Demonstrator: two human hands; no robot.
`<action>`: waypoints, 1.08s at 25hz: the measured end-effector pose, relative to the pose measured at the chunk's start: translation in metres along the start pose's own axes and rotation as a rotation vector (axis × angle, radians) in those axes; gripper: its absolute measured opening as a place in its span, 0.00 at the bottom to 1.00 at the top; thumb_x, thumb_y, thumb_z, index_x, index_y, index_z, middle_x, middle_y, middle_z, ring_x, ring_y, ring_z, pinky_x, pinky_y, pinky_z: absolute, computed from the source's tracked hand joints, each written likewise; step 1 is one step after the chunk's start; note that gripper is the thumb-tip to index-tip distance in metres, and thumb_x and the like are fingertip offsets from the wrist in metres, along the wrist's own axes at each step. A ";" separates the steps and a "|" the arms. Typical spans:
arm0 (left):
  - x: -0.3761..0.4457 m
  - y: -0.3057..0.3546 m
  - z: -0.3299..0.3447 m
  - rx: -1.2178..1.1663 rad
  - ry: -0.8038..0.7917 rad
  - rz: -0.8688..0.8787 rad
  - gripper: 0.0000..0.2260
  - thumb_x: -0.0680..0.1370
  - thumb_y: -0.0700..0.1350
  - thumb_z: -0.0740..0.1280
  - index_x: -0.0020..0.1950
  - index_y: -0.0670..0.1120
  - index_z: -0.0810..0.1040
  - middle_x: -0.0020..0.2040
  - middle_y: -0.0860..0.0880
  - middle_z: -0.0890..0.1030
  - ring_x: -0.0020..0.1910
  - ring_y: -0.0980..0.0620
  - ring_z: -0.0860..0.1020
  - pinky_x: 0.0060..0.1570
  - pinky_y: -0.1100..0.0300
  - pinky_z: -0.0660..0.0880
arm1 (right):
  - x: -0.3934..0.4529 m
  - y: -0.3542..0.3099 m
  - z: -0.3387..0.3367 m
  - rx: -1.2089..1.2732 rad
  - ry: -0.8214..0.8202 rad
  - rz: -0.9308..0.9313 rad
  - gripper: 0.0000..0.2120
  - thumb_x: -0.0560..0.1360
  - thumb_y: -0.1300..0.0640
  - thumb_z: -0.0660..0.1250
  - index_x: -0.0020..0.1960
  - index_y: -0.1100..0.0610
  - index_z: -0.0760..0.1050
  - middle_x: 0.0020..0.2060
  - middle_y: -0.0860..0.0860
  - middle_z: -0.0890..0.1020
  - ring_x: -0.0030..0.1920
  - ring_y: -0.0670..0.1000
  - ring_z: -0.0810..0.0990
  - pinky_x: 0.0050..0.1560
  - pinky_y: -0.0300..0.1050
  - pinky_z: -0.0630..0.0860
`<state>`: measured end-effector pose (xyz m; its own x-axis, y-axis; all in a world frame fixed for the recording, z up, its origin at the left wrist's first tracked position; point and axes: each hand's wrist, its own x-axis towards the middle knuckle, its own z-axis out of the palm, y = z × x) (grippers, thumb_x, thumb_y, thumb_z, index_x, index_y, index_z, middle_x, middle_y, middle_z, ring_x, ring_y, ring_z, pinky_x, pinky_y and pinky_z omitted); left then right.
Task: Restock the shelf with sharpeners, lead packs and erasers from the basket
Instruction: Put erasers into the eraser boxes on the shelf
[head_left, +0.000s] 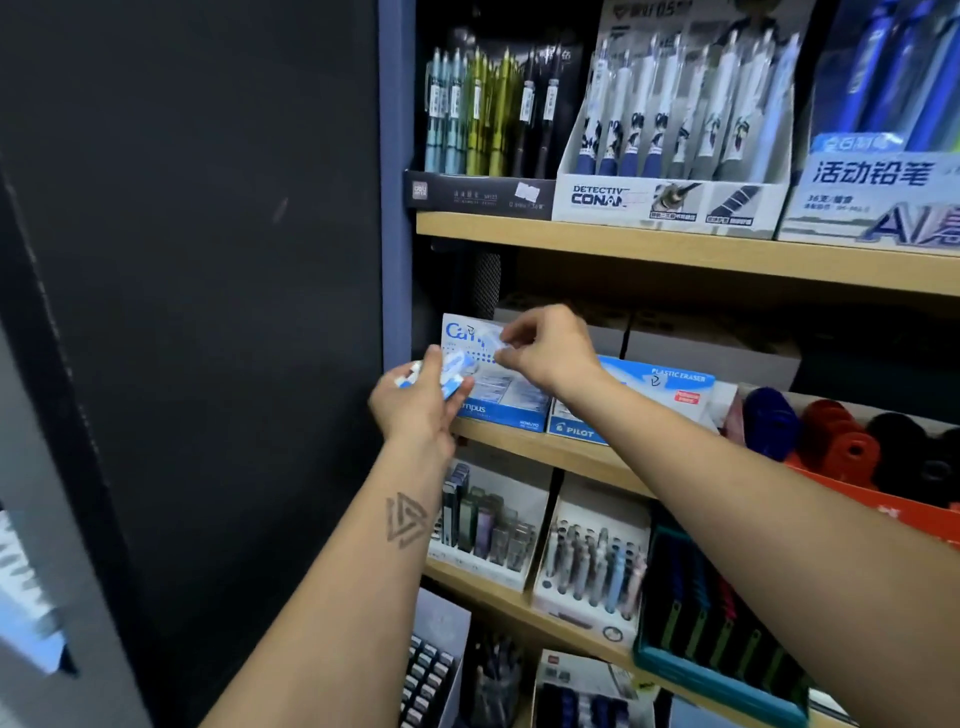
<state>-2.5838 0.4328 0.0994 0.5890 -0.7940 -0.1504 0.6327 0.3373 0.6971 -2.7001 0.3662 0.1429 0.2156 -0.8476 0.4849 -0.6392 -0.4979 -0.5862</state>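
My left hand (415, 402) grips several small blue-and-white wrapped erasers (451, 371) in front of the middle shelf's left end. My right hand (545, 348) pinches one clear-wrapped eraser (492, 335) just above the open blue Campus eraser box (498, 408), which holds rows of erasers. Beside it on the right stands a blue Pilot plastic eraser box (670, 387). The basket is out of sight.
The wooden shelf edge (540, 449) runs below the boxes. Round sharpeners (841, 441) in blue, red and black fill a red tray at the right. Pen displays (670, 135) stand above, lead packs and pens (592, 566) below. A dark wall panel (208, 312) is at the left.
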 end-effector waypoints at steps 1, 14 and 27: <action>0.005 0.005 -0.006 0.016 0.044 0.012 0.10 0.76 0.40 0.74 0.48 0.40 0.74 0.45 0.43 0.80 0.34 0.48 0.82 0.32 0.60 0.81 | 0.005 0.004 0.007 -0.076 -0.023 0.030 0.06 0.70 0.59 0.77 0.46 0.54 0.83 0.44 0.50 0.84 0.46 0.49 0.81 0.49 0.39 0.74; 0.021 0.013 -0.018 0.045 0.048 -0.025 0.13 0.74 0.42 0.76 0.50 0.39 0.74 0.45 0.41 0.81 0.28 0.52 0.82 0.31 0.62 0.80 | 0.046 0.003 0.083 -0.271 -0.126 -0.077 0.05 0.72 0.64 0.71 0.42 0.54 0.81 0.49 0.55 0.83 0.52 0.56 0.81 0.53 0.44 0.77; 0.010 0.012 -0.012 0.011 -0.041 -0.152 0.17 0.75 0.51 0.74 0.52 0.38 0.77 0.46 0.39 0.83 0.39 0.47 0.84 0.33 0.62 0.80 | 0.012 0.010 0.019 0.626 -0.499 -0.031 0.15 0.69 0.73 0.73 0.52 0.59 0.84 0.47 0.57 0.85 0.46 0.51 0.84 0.54 0.44 0.81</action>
<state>-2.5640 0.4349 0.0983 0.4656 -0.8555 -0.2267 0.7077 0.2062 0.6757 -2.6894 0.3481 0.1303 0.6256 -0.7404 0.2460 -0.1264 -0.4073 -0.9045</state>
